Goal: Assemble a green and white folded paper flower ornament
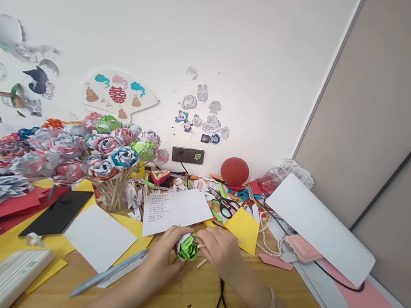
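A green and white folded paper flower [188, 247] sits above the near part of the wooden table. My left hand [166, 256] is closed around its left side, fingers curled behind it and thumb beneath. On the other side, my right hand [219, 249] is pinched shut, its fingertips against the flower. A thin wooden stick [201, 246] pokes out from the right fingers towards the petals; most of it is hidden by the hand. Below the right fingers shows a short pale stick end [201, 263]. Just beyond both hands lies a handwritten white sheet [179, 210].
Many paper flowers [108, 144] stand in a clear container at left. Around are a black tablet-like slab [57, 214], a blue pen-like stick [108, 272], black-handled scissors [227, 207], yellow paper [245, 229], a bead string [265, 235], a silver laptop [321, 226] and a black cord loop [222, 307].
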The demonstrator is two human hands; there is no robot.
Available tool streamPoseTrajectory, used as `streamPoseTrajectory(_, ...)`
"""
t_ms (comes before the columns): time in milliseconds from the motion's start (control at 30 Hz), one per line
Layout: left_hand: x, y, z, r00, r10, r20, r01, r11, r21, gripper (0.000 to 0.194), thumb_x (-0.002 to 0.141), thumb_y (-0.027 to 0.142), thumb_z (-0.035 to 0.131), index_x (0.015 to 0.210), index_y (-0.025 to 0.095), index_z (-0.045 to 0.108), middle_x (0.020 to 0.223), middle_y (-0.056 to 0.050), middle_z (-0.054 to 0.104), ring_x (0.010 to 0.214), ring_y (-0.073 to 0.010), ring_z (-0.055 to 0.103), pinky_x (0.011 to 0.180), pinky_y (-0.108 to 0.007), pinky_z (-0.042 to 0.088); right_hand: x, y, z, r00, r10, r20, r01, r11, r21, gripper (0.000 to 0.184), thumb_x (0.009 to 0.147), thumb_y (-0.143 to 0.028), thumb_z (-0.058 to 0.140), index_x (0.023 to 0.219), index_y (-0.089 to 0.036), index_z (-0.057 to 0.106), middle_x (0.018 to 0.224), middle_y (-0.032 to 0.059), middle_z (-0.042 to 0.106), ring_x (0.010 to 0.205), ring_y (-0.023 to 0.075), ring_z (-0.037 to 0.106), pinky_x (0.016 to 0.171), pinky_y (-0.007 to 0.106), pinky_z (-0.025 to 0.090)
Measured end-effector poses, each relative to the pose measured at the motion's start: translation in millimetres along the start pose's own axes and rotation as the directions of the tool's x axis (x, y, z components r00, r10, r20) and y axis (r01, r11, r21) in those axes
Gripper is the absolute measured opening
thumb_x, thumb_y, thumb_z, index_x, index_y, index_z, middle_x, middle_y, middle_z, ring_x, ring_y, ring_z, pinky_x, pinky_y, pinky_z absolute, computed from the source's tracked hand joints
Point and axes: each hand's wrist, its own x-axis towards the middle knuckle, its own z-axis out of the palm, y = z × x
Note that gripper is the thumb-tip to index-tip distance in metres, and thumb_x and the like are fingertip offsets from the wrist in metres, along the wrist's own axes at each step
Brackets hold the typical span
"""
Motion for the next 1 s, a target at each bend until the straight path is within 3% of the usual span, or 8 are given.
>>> streamPoseTrajectory(1000, -1.4, 5.2, -1.7, 1.000, 0.007, 0.009, -0.007, 0.999, 0.039, 0.043, 0.067, 0.007, 0.051, 0.107, 0.022, 0.050, 0.094, -0.003, 0.057, 0.085, -0.0196, 0.054, 0.072, -0.028, 0.045, -4.5, 3.1, 6.0, 0.999, -0.040, 0.031, 0.043, 0.992, -0.119, 0.016, 0.089, -0.013, 0.040, 0.086, -0.017, 0.055, 0.062, 0.0005, 0.054, 0.057, 0.0139, 0.049, 0.052, 0.026, 0.032)
